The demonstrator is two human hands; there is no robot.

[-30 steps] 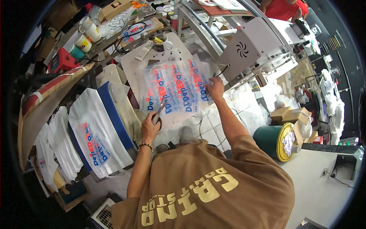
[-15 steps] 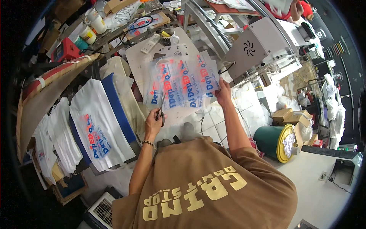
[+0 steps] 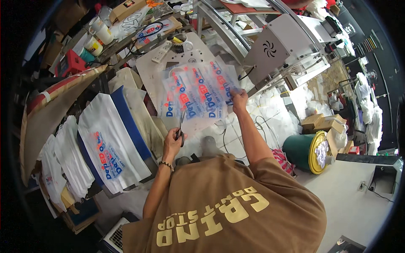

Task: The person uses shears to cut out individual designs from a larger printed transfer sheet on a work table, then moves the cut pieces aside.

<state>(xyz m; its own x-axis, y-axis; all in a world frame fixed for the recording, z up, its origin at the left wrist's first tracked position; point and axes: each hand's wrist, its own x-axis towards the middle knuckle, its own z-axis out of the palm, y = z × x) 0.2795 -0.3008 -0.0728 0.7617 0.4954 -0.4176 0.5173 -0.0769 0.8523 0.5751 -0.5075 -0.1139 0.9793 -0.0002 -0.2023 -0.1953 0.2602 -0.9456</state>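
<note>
My left hand (image 3: 172,141) is closed round the handles of dark-handled scissors (image 3: 182,125), whose blades point away from me. Their tips reach the near edge of a translucent plastic film sheet (image 3: 196,90) with repeated red and blue printing. At the sheet's right end, my right hand (image 3: 240,99) pinches its edge between thumb and fingers. The film spreads over a pale board (image 3: 147,63). I cannot tell whether the blades are cutting into it.
White printed bags (image 3: 112,139) lie on a blue-edged platen at left, beside stacked white bags (image 3: 74,156). A power strip (image 3: 162,51) and a mug (image 3: 188,45) sit beyond the film. A grey machine (image 3: 270,48) stands at right, with a green bin (image 3: 297,149) nearer.
My left hand and the scissors have drawn a little toward me and to the right. My right hand still grips the film's right end. The whole view has shifted slightly.
</note>
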